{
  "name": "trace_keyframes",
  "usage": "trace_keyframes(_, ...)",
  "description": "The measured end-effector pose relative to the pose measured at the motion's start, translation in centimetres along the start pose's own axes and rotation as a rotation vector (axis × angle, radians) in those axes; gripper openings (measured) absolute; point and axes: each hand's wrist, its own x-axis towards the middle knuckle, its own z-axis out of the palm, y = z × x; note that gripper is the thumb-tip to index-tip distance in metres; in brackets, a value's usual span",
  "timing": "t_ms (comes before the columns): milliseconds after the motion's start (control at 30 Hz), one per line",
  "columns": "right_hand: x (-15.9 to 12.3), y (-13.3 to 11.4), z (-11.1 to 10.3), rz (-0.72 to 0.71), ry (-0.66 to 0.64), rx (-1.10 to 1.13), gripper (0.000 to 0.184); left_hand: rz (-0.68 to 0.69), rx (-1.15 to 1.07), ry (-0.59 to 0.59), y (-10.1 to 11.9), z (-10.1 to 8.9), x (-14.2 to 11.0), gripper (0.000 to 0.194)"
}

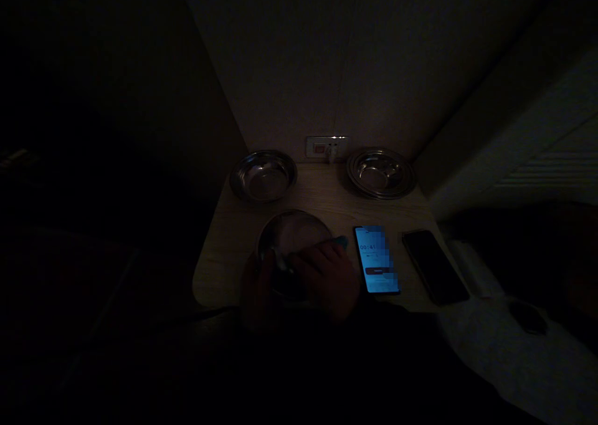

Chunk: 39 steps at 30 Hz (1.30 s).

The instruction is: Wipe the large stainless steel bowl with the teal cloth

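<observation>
In dim light, a shiny metal bowl (299, 227) is in front of me near the front of a small wooden table. My left hand (258, 288) grips its near left rim, the thumb toward the inside. Over the right side of the bowl lies my right hand (329, 278), its fingers bent around a blue-green cloth (342, 242) that shows past the knuckles. Most of the cloth is hidden under the hand. The bowl's near edge is lost in shadow.
A second metal bowl (264, 177) stands at the back left, and stacked metal dishes (380, 174) at the back right. A lit phone (374, 260) and a dark phone (434, 267) lie to the right. A wall socket (327, 147) is behind the table (322, 197).
</observation>
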Motion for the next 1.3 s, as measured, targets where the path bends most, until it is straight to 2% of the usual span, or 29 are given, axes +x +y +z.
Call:
trace_keyframes(167, -0.2, 0.2, -0.1, 0.020, -0.025, -0.003, 0.019, -0.031, -0.020, 0.009, 0.3, 0.1, -0.1, 0.039)
trace_keyframes(300, -0.1, 0.5, -0.2, 0.034, -0.060, -0.021, 0.018, -0.011, -0.010, 0.018, 0.4, 0.2, 0.0, 0.043)
trace_keyframes(467, 0.1, 0.2, 0.0, 0.090, -0.037, -0.030, 0.018, -0.031, -0.039, 0.027, 0.3, 0.3, 0.4, 0.048)
trace_keyframes(667, 0.1, 0.2, 0.1, 0.087, -0.008, -0.047, 0.015, -0.006, 0.042, 0.048, 0.7, 0.3, 0.2, 0.043)
trace_keyframes(800, -0.7, -0.1, -0.2, 0.067, -0.023, 0.000, 0.018, -0.047, -0.027, -0.001, 0.4, 0.0, 0.2, 0.042)
trace_keyframes(1100, -0.5, -0.3, 0.2, 0.075, 0.004, -0.011, 0.017, -0.028, 0.022, 0.008, 0.2, -0.5, 0.4, 0.049)
trace_keyframes(1200, -1.5, -0.8, -0.1, 0.051, 0.029, 0.036, 0.021, 0.016, 0.052, -0.007, 0.4, -0.4, 0.3, 0.046)
trace_keyframes(1300, -0.8, -1.2, 0.0, 0.055, 0.046, 0.024, 0.019, 0.049, 0.086, -0.009, 0.8, -0.4, 0.0, 0.039)
